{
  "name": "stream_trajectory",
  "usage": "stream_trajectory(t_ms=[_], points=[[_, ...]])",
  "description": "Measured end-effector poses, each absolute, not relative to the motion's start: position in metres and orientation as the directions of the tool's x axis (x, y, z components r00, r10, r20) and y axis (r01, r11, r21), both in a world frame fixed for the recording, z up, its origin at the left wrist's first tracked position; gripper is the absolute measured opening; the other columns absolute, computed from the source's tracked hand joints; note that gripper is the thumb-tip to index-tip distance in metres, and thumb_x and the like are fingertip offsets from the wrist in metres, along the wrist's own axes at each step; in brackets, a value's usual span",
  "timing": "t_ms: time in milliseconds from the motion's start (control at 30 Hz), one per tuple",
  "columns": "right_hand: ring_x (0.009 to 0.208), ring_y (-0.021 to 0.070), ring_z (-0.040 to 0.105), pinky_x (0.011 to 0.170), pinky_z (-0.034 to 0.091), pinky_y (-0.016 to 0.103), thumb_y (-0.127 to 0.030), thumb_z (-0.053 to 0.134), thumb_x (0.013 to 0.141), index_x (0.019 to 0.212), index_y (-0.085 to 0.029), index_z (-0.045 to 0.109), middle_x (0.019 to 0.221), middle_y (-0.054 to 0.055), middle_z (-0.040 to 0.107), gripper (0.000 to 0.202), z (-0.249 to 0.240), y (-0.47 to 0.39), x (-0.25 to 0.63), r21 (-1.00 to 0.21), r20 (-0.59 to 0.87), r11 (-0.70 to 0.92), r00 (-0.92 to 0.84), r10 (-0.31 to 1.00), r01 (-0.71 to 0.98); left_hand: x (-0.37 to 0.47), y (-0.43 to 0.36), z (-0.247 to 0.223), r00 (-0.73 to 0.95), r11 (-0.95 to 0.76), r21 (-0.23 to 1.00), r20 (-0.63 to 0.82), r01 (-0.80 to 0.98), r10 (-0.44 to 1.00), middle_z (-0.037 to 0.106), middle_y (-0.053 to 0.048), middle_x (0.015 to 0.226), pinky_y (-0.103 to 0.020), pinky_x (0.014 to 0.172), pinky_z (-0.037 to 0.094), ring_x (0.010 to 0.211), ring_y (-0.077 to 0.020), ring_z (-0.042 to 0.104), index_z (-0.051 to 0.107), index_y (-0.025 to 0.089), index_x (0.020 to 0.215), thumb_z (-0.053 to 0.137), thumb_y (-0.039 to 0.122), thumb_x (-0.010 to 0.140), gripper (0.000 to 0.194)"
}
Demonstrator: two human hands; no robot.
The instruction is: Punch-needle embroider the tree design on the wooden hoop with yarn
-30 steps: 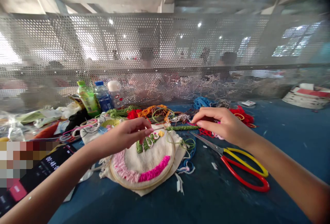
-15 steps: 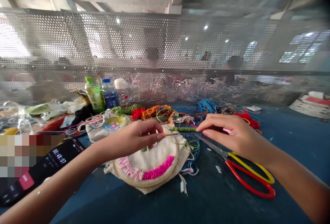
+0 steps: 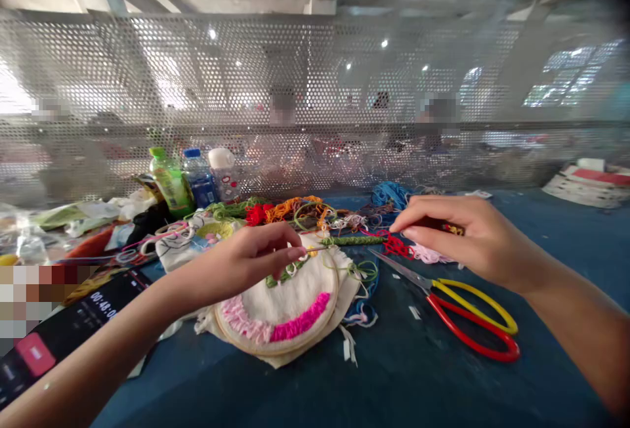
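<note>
Pinching a thin needle (image 3: 317, 249) between thumb and finger, the left hand (image 3: 253, 256) in the head view hangs over the embroidery hoop (image 3: 264, 352); the right hand (image 3: 460, 234), fingertips nearly together, hangs near the green braid (image 3: 354, 241), its grip impossible to tell. The hoop lies on the desk (image 3: 374, 382), nearer than the yarn (image 3: 294, 210) toward the back edge. The needle should prove light, stiff and slippery, best held mid-shaft; the cloth (image 3: 293, 306), soft, best steadied by the hoop.
</note>
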State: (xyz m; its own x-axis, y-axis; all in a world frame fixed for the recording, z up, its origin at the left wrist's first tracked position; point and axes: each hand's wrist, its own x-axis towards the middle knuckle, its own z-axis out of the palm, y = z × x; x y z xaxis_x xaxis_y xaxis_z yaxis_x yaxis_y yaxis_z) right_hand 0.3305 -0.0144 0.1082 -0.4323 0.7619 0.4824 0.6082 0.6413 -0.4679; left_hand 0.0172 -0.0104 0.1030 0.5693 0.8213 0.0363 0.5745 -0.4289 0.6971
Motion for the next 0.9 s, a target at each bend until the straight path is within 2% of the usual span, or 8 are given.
stream_trajectory(t_ms=[200, 367, 667, 900], points=[[0.069, 0.0151, 0.056, 0.061, 0.039, 0.029, -0.029, 0.056, 0.087, 0.083, -0.022, 0.068, 0.080, 0.001, 0.064, 0.015, 0.107, -0.017, 0.329, -0.495, 0.443, 0.645, -0.469, 0.764, 0.583, 0.018, -0.008, 0.104, 0.600, -0.437, 0.711, 0.026, 0.551, 0.799, 0.059, 0.004, 0.074, -0.020, 0.055, 0.037, 0.062, -0.0095, 0.049, 0.059, 0.022, 0.096, 0.046, 0.043, 0.096, 0.024], [0.067, 0.0143, 0.055, 0.060, 0.038, 0.029, -0.028, 0.056, 0.087, 0.083, -0.023, 0.068, 0.079, 0.001, 0.064, 0.014, 0.107, -0.015, 0.329, -0.478, 0.437, 0.641, -0.470, 0.767, 0.600, 0.019, -0.010, 0.102, 0.612, -0.427, 0.733, 0.019, 0.529, 0.790, 0.058, 0.004, 0.074, -0.021, 0.058, 0.040, 0.066, -0.0102, 0.052, 0.058, 0.023, 0.096, 0.047, 0.046, 0.095, 0.026], [0.061, 0.0141, 0.051, 0.055, 0.034, 0.029, -0.028, 0.057, 0.085, 0.079, -0.022, 0.069, 0.072, 0.001, 0.062, 0.015, 0.111, -0.017, 0.332, -0.494, 0.452, 0.626, -0.437, 0.778, 0.604, 0.021, -0.010, 0.103, 0.616, -0.429, 0.750, 0.036, 0.503, 0.787, 0.056, 0.003, 0.076, -0.021, 0.052, 0.035, 0.061, -0.0088, 0.047, 0.058, 0.021, 0.097, 0.047, 0.038, 0.096, 0.020], [0.061, 0.0139, 0.052, 0.056, 0.035, 0.028, -0.026, 0.056, 0.083, 0.078, -0.020, 0.068, 0.069, 0.001, 0.063, 0.015, 0.106, -0.007, 0.333, -0.521, 0.477, 0.630, -0.415, 0.775, 0.576, 0.022, -0.006, 0.097, 0.600, -0.413, 0.739, 0.015, 0.533, 0.800, 0.054, 0.004, 0.071, -0.021, 0.053, 0.035, 0.061, -0.0089, 0.046, 0.058, 0.021, 0.094, 0.048, 0.044, 0.095, 0.025]])
